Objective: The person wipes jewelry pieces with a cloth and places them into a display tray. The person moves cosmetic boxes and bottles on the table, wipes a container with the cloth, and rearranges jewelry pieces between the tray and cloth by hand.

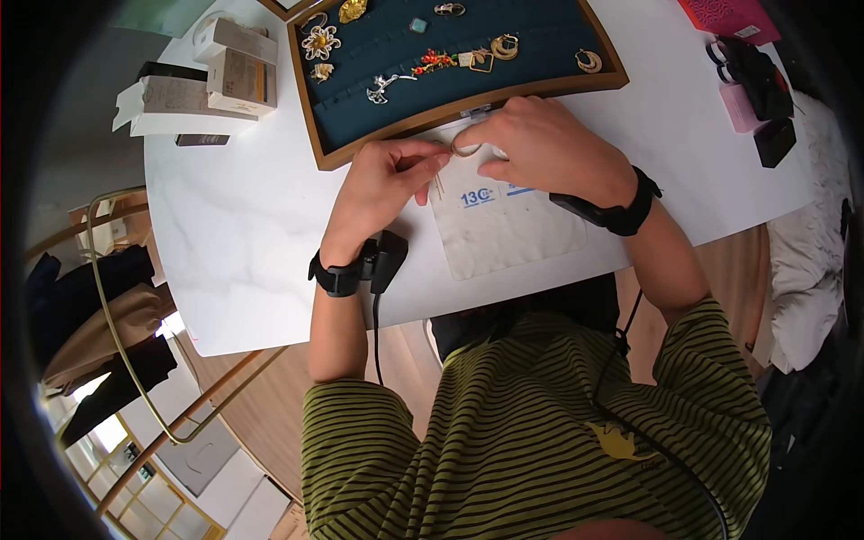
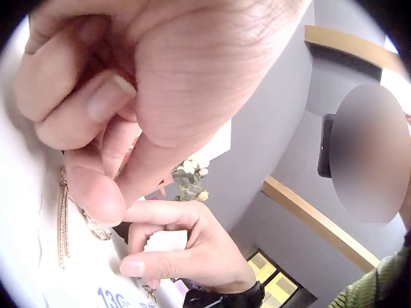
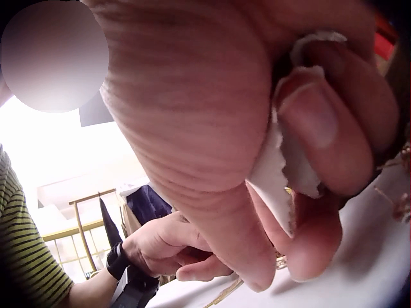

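Between the two hands in the head view is a gold ring-shaped piece (image 1: 465, 151), above a white cloth (image 1: 513, 234) with blue print. My left hand (image 1: 382, 184) pinches its edge between thumb and index finger; the left wrist view shows the sparkling gold piece (image 2: 97, 228) at those fingertips, beside thin gold strands (image 2: 63, 224). The right hand (image 1: 553, 148) has its thumb and index fingertips close to the piece; their contact is partly hidden. Its curled fingers hold a white, jagged-edged scrap (image 3: 273, 176), also visible in the left wrist view.
A wooden jewelry tray (image 1: 319, 144) with dark lining holds several brooches and earrings just beyond the hands. Small boxes (image 1: 243, 81) stand at the left; a pink box (image 1: 733, 20) and black items (image 1: 760, 81) lie at the right.
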A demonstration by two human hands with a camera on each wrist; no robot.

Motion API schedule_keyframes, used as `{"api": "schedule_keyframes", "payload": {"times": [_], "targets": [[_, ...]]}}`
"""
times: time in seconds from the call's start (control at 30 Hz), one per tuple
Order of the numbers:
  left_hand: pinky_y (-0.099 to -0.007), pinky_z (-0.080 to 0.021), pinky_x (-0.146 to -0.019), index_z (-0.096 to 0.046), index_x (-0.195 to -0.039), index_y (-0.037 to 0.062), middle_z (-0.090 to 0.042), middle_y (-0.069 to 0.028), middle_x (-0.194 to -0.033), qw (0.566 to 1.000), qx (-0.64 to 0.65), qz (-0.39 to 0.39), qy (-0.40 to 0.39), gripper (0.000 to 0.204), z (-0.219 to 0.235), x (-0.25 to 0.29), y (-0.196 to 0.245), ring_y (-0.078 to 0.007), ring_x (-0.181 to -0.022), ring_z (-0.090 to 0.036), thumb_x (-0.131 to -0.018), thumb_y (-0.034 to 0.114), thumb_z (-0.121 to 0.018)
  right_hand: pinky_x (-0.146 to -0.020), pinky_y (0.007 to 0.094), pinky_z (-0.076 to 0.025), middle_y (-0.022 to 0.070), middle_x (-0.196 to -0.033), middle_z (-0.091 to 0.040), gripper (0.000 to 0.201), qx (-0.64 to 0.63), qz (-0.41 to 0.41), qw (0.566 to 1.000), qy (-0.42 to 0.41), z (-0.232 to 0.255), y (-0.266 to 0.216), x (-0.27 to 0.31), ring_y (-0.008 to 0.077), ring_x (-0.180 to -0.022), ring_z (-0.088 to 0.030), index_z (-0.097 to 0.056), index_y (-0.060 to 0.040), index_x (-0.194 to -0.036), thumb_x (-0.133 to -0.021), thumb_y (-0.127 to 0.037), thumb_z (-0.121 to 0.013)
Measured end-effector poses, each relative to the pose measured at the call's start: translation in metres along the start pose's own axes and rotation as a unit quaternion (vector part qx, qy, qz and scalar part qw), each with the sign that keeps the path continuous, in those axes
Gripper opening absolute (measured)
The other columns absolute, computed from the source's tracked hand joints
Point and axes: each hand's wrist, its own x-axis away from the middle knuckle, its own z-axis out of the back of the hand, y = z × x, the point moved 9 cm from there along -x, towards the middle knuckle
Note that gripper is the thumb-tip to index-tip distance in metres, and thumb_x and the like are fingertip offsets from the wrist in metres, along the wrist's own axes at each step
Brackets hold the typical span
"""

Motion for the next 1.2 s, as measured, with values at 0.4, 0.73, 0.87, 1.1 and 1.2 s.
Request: {"api": "schedule_keyframes", "payload": {"times": [0.4, 0.73, 0.87, 1.1, 1.2], "targets": [[-0.0203, -0.038, -0.056, -0.071, -0.1, -0.0021, -0.06, 0.0006, -0.068, 0.998, 0.028, -0.046, 0.043, 0.015, 0.019, 0.009, 0.016, -0.0045, -0.058, -0.05, -0.091, 0.009, -0.064, -0.069, 0.0405, -0.05, 0.0142, -0.072, -0.066, 0.026, -0.02, -0.004, 0.999, -0.026, -0.004, 0.001, 0.0, 0.0316, -0.072, -0.065, -0.07, -0.0087, -0.102, -0.076, -0.012, -0.073], [-0.0214, -0.04, -0.059, -0.071, -0.106, 0.0023, -0.064, -0.0007, -0.079, 0.954, -0.18, -0.088, 0.221, 0.022, 0.122, -0.012, 0.049, -0.0052, -0.067, -0.054, -0.087, 0.012, -0.067, -0.058, 0.0368, -0.05, 0.0112, -0.059, -0.062, 0.01, -0.115, -0.006, 0.965, 0.236, 0.045, 0.012, 0.003, 0.0288, -0.057, -0.062, -0.07, -0.0071, -0.08, -0.081, -0.017, -0.069], [-0.0281, -0.049, -0.074, -0.072, -0.109, 0.0102, -0.067, -0.009, -0.1, 0.863, -0.416, -0.134, 0.254, 0.029, 0.139, -0.038, 0.056, -0.0168, -0.079, -0.063, -0.081, 0.013, -0.071, -0.052, 0.0345, -0.045, 0.0114, -0.055, -0.059, 0.014, -0.151, 0.003, 0.943, 0.295, 0.06, 0.015, 0.008, 0.0268, -0.049, -0.058, -0.07, -0.0059, -0.077, -0.083, -0.018, -0.068], [-0.037, -0.049, -0.088, -0.072, -0.11, 0.011, -0.064, -0.0155, -0.112, 0.844, -0.465, -0.091, 0.25, 0.035, 0.138, -0.059, 0.04, -0.0302, -0.102, -0.064, -0.075, 0.016, -0.076, -0.048, 0.0326, -0.04, 0.011, -0.053, -0.058, 0.017, -0.169, 0.042, 0.91, 0.375, 0.072, 0.016, 0.017, 0.0244, -0.045, -0.055, -0.067, -0.0035, -0.076, -0.084, -0.018, -0.069], [-0.0344, -0.05, -0.082, -0.072, -0.107, 0.0086, -0.067, -0.0143, -0.104, 0.845, -0.445, -0.109, 0.275, 0.033, 0.127, -0.052, 0.05, -0.026, -0.091, -0.066, -0.076, 0.016, -0.076, -0.045, 0.0301, -0.038, 0.0101, -0.054, -0.058, 0.017, -0.206, 0.036, 0.893, 0.398, 0.076, 0.022, 0.021, 0.0215, -0.044, -0.054, -0.066, -0.0036, -0.075, -0.085, -0.017, -0.07]]}}
